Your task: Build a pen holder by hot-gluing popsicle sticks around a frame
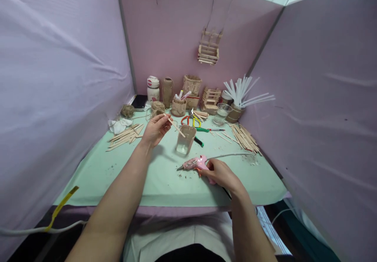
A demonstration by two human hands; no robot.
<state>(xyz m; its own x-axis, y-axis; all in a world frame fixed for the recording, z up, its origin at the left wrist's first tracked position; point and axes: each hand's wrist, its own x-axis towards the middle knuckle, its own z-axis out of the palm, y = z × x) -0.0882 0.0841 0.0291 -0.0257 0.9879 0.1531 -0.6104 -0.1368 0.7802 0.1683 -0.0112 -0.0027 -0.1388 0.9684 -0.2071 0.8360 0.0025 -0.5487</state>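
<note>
A table (176,194) is being covered by a pale green cloth across the middle and lower part of the frame. White sticks (240,91) are being held upright and fanned out in a brown pot (235,113), right of centre. A wooden holder (209,52) is hanging by cords against the back wall, upper centre. Flat wooden sticks are lying in two heaps: a right heap (246,139) at centre right and a left heap (125,136) at centre left. A pink glue gun (192,164) is lying below the centre of the frame, its nozzle pointing left; its handle is being grasped by the bent fingers and thumb of the right hand (221,172). Whether its weight is being borne by the cloth cannot be told. A clear cup (183,146) is standing at centre, just above the glue gun. Pliers (191,113) are lying beyond it. A single wooden stick (177,129) is being pinched between thumb and fingertips of the left hand (156,130), its free end slanting down over the cup; contact cannot be confirmed.
</note>
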